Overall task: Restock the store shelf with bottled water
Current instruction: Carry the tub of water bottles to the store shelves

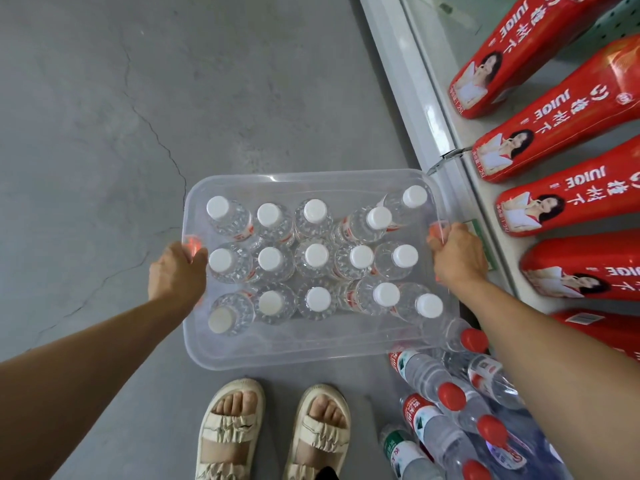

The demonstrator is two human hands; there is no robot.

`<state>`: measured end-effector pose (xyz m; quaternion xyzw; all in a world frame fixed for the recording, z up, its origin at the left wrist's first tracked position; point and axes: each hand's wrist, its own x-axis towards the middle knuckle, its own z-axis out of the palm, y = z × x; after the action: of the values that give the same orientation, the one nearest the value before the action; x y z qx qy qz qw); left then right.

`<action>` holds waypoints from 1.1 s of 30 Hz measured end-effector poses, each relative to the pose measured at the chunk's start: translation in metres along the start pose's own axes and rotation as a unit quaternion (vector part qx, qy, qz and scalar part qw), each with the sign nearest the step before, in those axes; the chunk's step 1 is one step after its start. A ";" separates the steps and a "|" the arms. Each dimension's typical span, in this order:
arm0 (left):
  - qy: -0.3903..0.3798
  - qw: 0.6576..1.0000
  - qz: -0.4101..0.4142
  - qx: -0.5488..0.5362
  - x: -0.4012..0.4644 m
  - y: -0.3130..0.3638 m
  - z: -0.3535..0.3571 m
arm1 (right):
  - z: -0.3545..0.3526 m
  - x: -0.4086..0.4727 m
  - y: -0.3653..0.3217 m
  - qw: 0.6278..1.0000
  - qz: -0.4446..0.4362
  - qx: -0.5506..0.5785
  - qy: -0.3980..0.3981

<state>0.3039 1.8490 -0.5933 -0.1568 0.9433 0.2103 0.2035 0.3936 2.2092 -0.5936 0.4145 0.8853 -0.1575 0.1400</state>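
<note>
From the head view, our left hand (pixel 176 268) and right hand (pixel 457 252) each grip a short rim of the clear plastic bin (pixel 311 348) at frame centre, full of white-capped water bottles (pixel 317 255); we judge it heavy, flexing, best held by both rims.

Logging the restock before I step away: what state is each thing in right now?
Left hand: grips the bin's left rim.
Right hand: grips the bin's right rim.
Clear bin: held level, lidless, holding bottles.
White-capped bottles: upright, capped.
Red-capped bottles: capped, beside the shelf.
Juice bottles: shelved.

red juice bottles (pixel 554 126), cracked grey floor (pixel 104 133), beige sandals (pixel 230 434)
</note>
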 end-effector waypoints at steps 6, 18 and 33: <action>-0.009 1.000 -0.013 0.017 0.000 0.000 0.001 | 0.002 -0.002 0.001 1.000 -0.017 0.021 0.009; -0.063 0.997 -0.025 0.026 -0.010 0.006 -0.012 | -0.007 -0.025 -0.001 0.998 -0.018 0.063 0.002; -0.167 0.980 0.060 0.091 -0.103 0.073 -0.108 | -0.125 -0.143 -0.004 0.994 0.001 0.060 -0.094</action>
<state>0.3319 1.8838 -0.4335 -0.0433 0.9190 0.1588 0.3582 0.4640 2.1574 -0.4252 0.4063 0.8568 -0.2485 0.1976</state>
